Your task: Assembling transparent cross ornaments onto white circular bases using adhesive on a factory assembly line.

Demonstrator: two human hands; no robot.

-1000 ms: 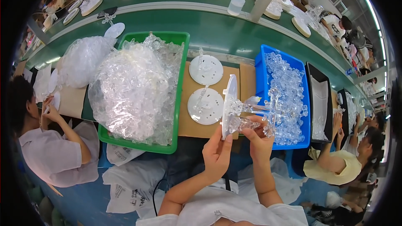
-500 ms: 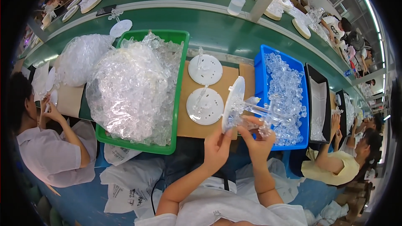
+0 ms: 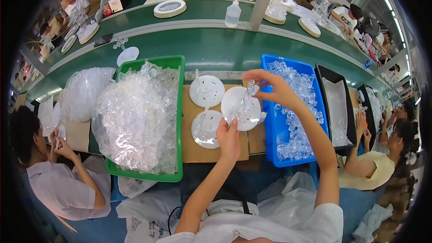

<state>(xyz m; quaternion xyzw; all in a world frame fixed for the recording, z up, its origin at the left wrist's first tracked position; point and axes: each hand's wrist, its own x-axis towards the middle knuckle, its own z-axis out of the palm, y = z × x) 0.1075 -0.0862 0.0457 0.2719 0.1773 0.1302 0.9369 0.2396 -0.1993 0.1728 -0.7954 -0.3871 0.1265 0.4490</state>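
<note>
**Clear crystal piece meets white disc over the cardboard**

The left hand [image 3: 228,138] grips the near edge of a round white disc [image 3: 241,108], fingers closed on its rim, holding it tilted above the brown cardboard sheet [image 3: 191,146] on the desk. The right hand [image 3: 274,91] reaches in from the right, its fingers pinched narrowly on a slim clear crystal piece [image 3: 249,91] that stands against the disc's face.

Judging from this, the main risk is a slip: the clear piece is small and glossy, and a loose pinch could let it fall onto the cardboard or into the blue bin [image 3: 272,128] just to the right, where it would be lost among the similar clear pieces heaped there. The disc is held by one edge only, so pressing hard on its face could tip it out of the left hand.

Two more white discs [image 3: 206,91] [image 3: 205,129] with clear pieces lie on the cardboard just left of the held one, close enough to be knocked. Further left, a green bin [image 3: 180,108] is piled with crumpled clear plastic. A black tray [image 3: 325,69] sits right of the blue bin. Other people work at both sides, well apart.
</note>
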